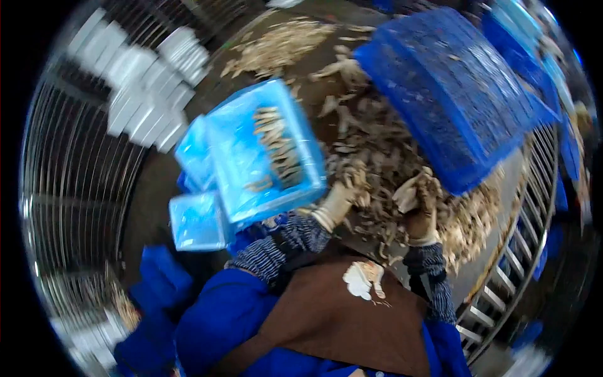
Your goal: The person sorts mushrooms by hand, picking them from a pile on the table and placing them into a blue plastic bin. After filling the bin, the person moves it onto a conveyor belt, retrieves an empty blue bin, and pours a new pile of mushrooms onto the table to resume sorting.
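Note:
A heap of long, brown-grey pieces that look like mushrooms point(383, 157) lies in front of me on a dark table. My left hand point(342, 196), in a pale glove, is at the heap's near left side, fingers curled around a few pieces. My right hand point(419, 204), gloved too, is closed around darker pieces at the right part of the heap; blur hides exactly how many. Left of the heap, a light-blue plastic-lined crate point(235, 157) holds a neat row of mushrooms point(278, 147) along its right side.
An overturned blue basket point(449, 94) stands at the heap's far right. Paler pieces point(471, 226) spread below it, and another pale pile point(282, 44) lies at the far end. White trays point(144, 81) are stacked at left. A metal rail point(515, 251) borders the right side.

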